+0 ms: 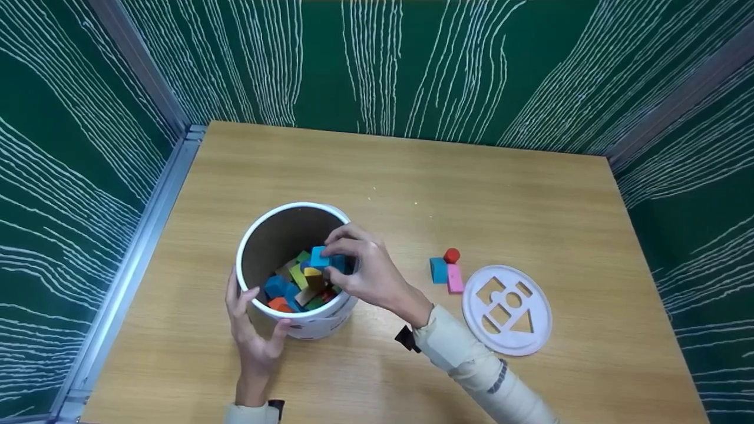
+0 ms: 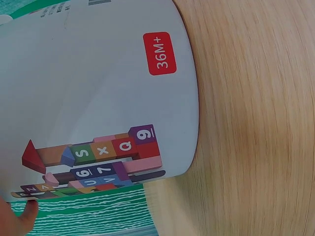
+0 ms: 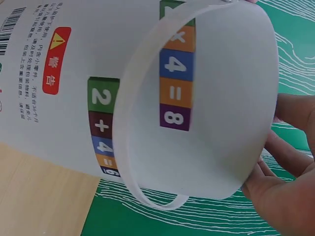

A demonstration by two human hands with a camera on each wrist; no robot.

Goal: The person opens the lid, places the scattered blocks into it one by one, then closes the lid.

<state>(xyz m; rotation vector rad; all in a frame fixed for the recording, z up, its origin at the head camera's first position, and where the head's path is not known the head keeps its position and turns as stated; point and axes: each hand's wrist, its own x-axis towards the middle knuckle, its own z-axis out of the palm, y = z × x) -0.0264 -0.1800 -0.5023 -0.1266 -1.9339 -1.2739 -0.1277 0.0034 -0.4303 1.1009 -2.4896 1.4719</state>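
A white bucket (image 1: 297, 206) stands on the table, filled partway with colored wooden blocks (image 1: 278, 287). My left hand (image 1: 254, 341) holds the bucket from the left and front, its fingers along the outer wall and one fingertip at the rim. Reaching in over the right side of the rim, my right hand (image 1: 372, 268) pinches a blue block (image 1: 319, 257) between thumb and fingers above the pile. In the right wrist view, the right hand's fingers (image 3: 290, 152) show at the bucket's mouth, their tips hidden behind the rim. Only one left fingertip (image 2: 28, 216) shows in the left wrist view.
Right of the bucket lie a blue block (image 1: 438, 270), a red round block (image 1: 452, 255) and a pink block (image 1: 455, 278) together. Beside them is a round white lid (image 1: 480, 282) with shaped holes. A white handle (image 3: 129, 98) hangs on the bucket. Green patterned panels (image 1: 321, 65) surround the table.
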